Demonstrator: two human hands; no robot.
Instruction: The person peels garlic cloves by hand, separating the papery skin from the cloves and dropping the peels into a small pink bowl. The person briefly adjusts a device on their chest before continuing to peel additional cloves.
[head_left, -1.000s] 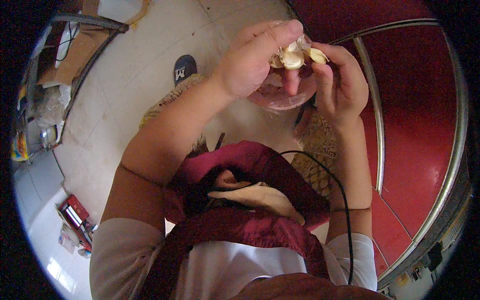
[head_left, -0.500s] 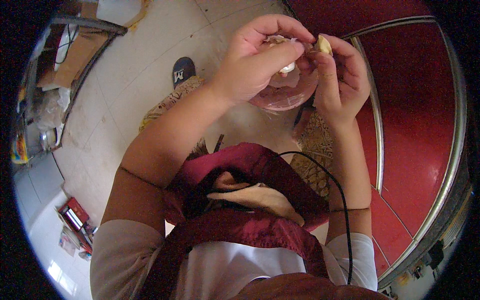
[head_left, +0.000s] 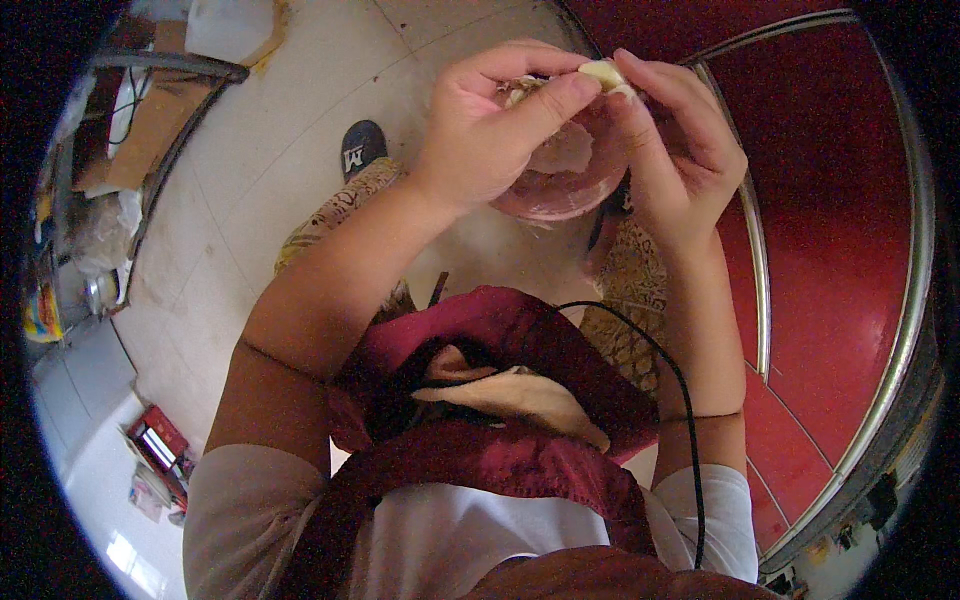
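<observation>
A pale yellow garlic clove [head_left: 603,74] is pinched between the fingertips of both hands, high in the view. My left hand [head_left: 490,135] is closed, its thumb pressing the clove from the left; some whitish, skin-like bits [head_left: 520,92] show behind that thumb. From the right, my right hand [head_left: 685,150] grips the clove with thumb and forefinger, the other fingers curled. A bit of whitish skin hangs at the clove's lower side. Below the hands is a round, pinkish see-through bowl [head_left: 560,208] with pale scraps in it, partly hidden by my left hand.
Glossy red cabinet doors [head_left: 830,220] with metal trim stand close on the right. At left is a dark-framed rack [head_left: 180,62] with cardboard and plastic bags. Pale floor tiles [head_left: 250,140] lie below, my shoe [head_left: 362,148] on them. A black cable [head_left: 688,400] runs beside my right arm.
The clove has moved left from my right fingertips to between both hands, and has tilted flatter. My left thumb now touches it. The whitish piece under my left thumb no longer shows.
</observation>
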